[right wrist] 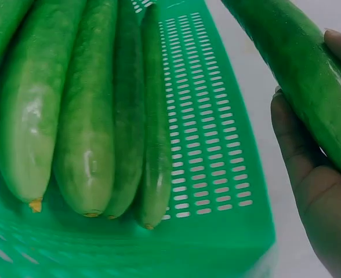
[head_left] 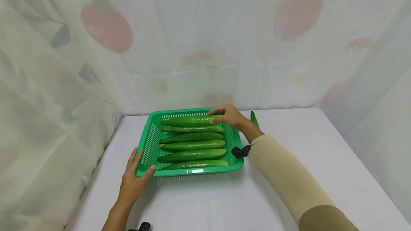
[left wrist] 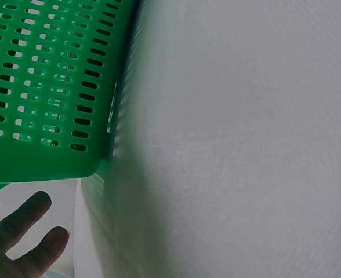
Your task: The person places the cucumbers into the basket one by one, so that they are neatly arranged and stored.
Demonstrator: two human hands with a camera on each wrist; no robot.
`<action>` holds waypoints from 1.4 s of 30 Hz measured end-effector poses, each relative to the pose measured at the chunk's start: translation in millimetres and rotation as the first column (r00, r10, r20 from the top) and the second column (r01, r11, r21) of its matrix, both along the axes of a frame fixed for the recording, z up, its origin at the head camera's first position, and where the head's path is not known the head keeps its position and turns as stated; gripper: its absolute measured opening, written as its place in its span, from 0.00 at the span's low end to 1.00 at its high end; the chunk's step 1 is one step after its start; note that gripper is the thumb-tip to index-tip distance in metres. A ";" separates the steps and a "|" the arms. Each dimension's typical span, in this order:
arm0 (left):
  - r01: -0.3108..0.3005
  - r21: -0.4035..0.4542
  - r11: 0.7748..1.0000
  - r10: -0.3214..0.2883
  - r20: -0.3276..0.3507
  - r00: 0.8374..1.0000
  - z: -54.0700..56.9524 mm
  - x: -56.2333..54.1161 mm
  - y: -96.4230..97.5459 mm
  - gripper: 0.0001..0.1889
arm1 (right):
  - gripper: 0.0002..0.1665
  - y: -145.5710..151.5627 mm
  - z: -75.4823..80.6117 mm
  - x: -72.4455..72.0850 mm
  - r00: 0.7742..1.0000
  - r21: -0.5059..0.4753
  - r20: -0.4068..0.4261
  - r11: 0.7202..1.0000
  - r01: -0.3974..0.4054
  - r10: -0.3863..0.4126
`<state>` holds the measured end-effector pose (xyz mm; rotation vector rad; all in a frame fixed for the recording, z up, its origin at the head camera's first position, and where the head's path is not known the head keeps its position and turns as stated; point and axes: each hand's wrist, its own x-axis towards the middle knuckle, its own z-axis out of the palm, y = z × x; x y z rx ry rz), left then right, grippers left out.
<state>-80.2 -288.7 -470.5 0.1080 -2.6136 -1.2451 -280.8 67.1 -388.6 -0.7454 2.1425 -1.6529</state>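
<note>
A green slotted plastic basket (head_left: 239, 145) holds several long green cucumbers (head_left: 192, 145) lying side by side. At its far side my right hand (head_left: 232, 117) grips one cucumber (head_left: 184, 121) near its right end. In the right wrist view this gripped cucumber (right wrist: 298, 63) is between thumb and fingers, above the basket's rim. My left hand (head_left: 133, 184) is at the basket's near left corner, fingers spread along the outside and thumb by the front rim. The left wrist view has two straight fingers (left wrist: 43, 249) beside the basket's wall (left wrist: 37, 156); contact there cannot be made out.
Another cucumber (head_left: 254, 119) lies on the white table (head_left: 289, 134) right of the basket, partly hidden by my right wrist. A patterned curtain (head_left: 205, 45) hangs behind the table and along both sides.
</note>
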 end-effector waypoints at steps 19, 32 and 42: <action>0.000 0.005 1.000 0.000 0.001 1.000 -0.4 1.1 -1.4 0.41 | 0.21 -25.4 -26.7 -6.2 0.999 0.131 -0.040 0.991 -0.003 0.008; 0.010 0.007 1.000 -0.010 -0.004 1.000 -0.9 2.7 -1.6 0.41 | 0.20 -30.6 -34.1 -0.9 0.990 0.151 -0.090 0.981 0.120 -0.108; 0.013 0.008 1.000 -0.013 -0.007 1.000 -1.7 1.9 -1.8 0.41 | 0.20 -28.8 -33.9 1.1 0.992 0.114 -0.073 0.987 0.115 -0.107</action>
